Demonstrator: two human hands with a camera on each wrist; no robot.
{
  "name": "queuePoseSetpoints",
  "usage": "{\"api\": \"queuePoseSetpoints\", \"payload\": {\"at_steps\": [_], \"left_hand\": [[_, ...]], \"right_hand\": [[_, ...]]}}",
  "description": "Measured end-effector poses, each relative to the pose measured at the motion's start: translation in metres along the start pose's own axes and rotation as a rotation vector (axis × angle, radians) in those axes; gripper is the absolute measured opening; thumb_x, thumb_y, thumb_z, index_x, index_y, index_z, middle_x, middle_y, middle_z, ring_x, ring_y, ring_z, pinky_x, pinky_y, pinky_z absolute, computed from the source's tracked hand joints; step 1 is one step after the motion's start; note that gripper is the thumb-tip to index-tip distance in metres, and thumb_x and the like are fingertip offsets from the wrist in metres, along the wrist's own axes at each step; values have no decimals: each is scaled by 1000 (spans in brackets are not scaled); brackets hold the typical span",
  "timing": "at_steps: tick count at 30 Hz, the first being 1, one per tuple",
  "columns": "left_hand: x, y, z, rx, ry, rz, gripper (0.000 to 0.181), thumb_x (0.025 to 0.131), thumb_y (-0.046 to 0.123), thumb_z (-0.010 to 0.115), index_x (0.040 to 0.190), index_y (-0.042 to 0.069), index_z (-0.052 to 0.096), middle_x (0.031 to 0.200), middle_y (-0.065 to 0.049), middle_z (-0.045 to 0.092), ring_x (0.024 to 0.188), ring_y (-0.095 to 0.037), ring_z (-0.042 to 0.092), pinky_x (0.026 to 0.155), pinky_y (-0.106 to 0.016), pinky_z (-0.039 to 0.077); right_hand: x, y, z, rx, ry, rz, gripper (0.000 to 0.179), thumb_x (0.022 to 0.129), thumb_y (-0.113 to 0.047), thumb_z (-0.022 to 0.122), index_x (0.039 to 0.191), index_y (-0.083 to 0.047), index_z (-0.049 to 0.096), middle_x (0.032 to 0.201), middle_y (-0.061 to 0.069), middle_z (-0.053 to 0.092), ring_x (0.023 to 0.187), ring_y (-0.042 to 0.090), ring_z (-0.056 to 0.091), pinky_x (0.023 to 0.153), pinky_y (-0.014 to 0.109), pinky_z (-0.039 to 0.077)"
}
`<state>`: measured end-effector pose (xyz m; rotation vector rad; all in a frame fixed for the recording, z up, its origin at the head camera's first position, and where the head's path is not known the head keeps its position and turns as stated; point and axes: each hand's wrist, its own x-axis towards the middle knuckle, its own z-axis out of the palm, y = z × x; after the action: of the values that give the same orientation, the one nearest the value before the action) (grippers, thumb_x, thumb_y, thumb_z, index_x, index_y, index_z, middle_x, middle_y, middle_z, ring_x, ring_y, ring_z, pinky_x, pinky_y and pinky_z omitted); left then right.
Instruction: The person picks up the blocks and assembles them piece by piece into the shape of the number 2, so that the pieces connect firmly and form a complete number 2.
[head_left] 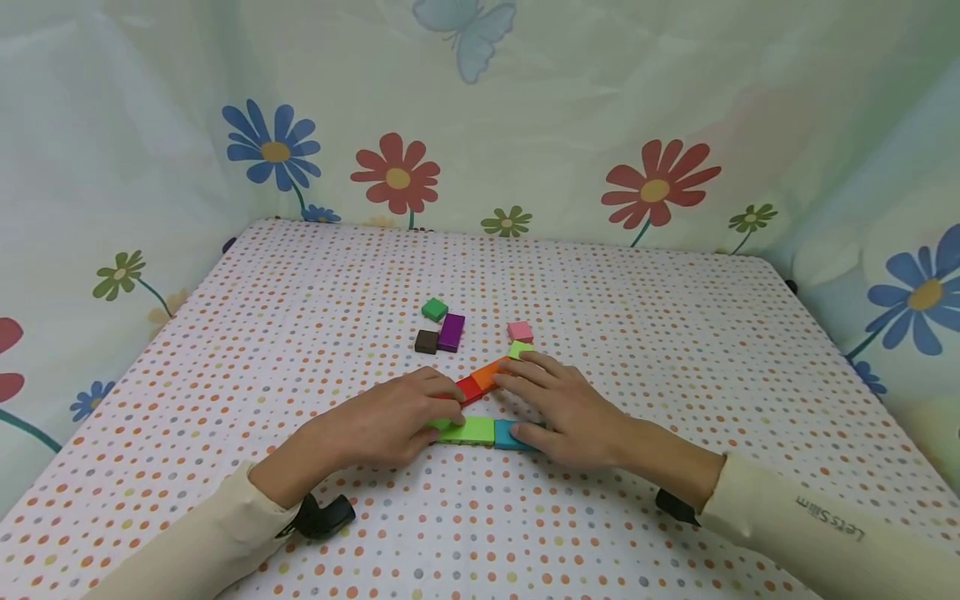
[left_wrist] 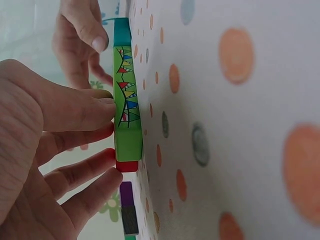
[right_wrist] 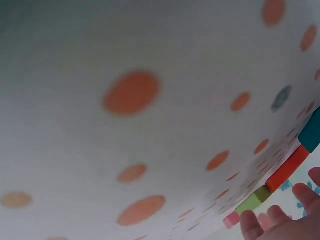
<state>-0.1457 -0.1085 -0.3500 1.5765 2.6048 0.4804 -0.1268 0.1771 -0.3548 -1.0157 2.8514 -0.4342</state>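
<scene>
A lime-green block (head_left: 476, 431) and a teal block (head_left: 506, 434) lie end to end across the table. Behind them a red block (head_left: 469, 390), an orange block (head_left: 487, 374) and a small light-green block (head_left: 519, 348) form a slanting line. My left hand (head_left: 390, 419) rests its thumb and fingertips on the left ends of both rows, fingers spread. In the left wrist view, printed pennants show on the green block's side (left_wrist: 129, 100). My right hand (head_left: 573, 412) has its thumb at the teal block and its fingers, loosely bent, over the slanting row's right part.
Beyond the rows lie a pink block (head_left: 520, 332), a purple block (head_left: 452, 332), a dark brown block (head_left: 427, 342) and a green block (head_left: 435, 309). The dotted tablecloth (head_left: 637, 317) runs back to a flowered curtain (head_left: 555, 108).
</scene>
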Motion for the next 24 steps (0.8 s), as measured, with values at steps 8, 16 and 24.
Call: {"api": "queuePoseSetpoints", "payload": {"at_steps": [8,16,24], "left_hand": [[0,0,0,-6,-4,-8,22,93,7,69,113,16,73,126,0,64,122,-20,53,104,-37,47],[1,0,-1,-1,1,0,23,92,6,70,113,15,74,124,-1,65,121,-20,54,104,-38,47],[3,0,-5,-37,-36,-34,23,91,8,71,112,17,73,121,4,64,117,-16,53,102,-37,48]], "right_hand": [[3,0,0,-49,-85,42,59,101,-41,55,156,-23,42,163,3,36,152,37,22,111,69,29],[5,-7,-9,-95,-125,69,64,99,-41,59,156,-17,42,159,3,42,150,37,28,107,68,34],[8,-10,-11,-83,-141,91,63,98,-40,61,155,-18,44,158,2,42,150,35,28,107,67,35]]}}
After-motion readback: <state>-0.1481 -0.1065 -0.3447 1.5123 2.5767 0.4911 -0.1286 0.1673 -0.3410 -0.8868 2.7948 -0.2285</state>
